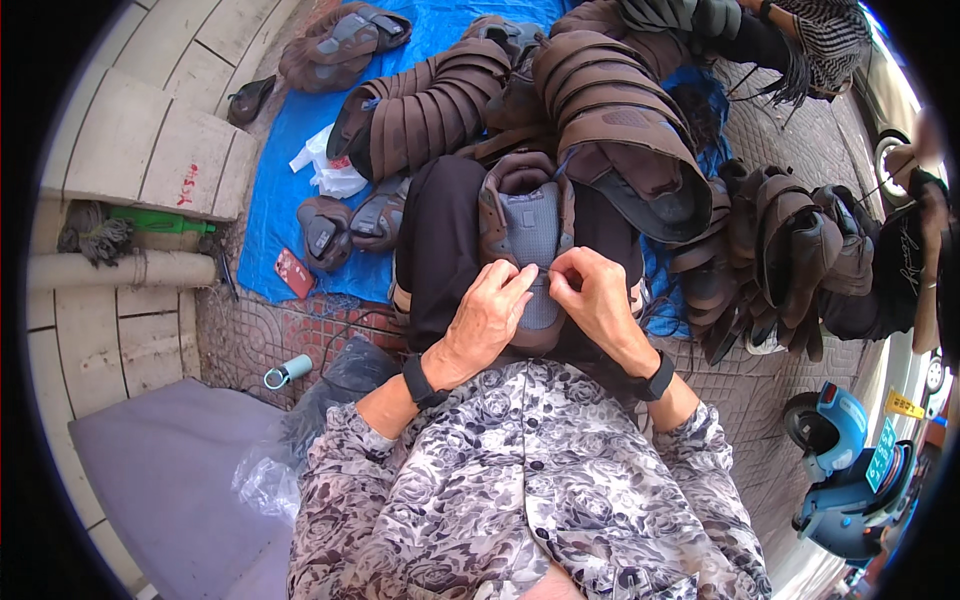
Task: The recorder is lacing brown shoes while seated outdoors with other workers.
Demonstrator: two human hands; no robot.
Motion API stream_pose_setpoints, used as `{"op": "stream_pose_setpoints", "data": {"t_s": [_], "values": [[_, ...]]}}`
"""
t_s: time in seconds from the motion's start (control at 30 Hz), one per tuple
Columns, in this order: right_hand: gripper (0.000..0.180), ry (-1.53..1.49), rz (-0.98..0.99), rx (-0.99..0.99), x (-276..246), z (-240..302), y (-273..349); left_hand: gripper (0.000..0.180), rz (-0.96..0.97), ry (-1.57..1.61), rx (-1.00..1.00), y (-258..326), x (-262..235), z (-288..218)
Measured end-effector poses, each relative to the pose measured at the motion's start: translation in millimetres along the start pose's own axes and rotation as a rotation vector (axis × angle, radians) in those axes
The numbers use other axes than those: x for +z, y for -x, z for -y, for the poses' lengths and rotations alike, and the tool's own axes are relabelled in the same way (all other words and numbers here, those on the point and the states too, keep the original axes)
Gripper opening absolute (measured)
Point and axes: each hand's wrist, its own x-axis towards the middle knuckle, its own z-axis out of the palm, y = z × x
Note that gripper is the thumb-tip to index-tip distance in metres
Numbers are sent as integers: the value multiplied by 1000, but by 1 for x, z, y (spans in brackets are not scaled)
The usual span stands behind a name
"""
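Note:
A brown and grey shoe upper [530, 218] lies on my lap between my knees, its collar opening facing away from me. My left hand [484, 318] rests on its left side, fingers closed together with the tips at the grey mesh middle. On the opposite side my right hand [598, 302] is closed in a pinch just above the upper. A thin dark line, perhaps thread, shows between the two sets of fingertips. Whatever sits inside the right pinch is too small to name.
Nested stacks of brown uppers [435, 112] cover a blue tarp [275, 205]; another stack [615, 100] stands close ahead. A phone [293, 273], a white plastic bag [328, 168] and a light-blue bottle [288, 372] lie leftward. Another person's hand [935, 210] is at far right, near a blue scooter [840, 430].

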Motion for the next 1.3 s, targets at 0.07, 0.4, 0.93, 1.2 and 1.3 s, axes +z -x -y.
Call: {"op": "stream_pose_setpoints", "data": {"t_s": [0.07, 0.4, 0.93, 1.2, 1.3], "values": [[7, -23, 6, 45, 0, 0, 0, 35, -4, -4, 6, 0, 0, 0], [7, 33, 64, -41, -4, -1, -5, 34, 30, 18, -28, 3, -1, 1], [11, 3, 233, -42, -10, -13, -18, 28, -34, 223, -224, -1, -11, -2], [10, -529, 348, 310, 1, -21, -15, 24, -89, 215, -179, -4, -6, 5], [5, -180, 239, -111, 6, -20, -12, 21, -26, 239, -246, -4, -8, 7]]}}
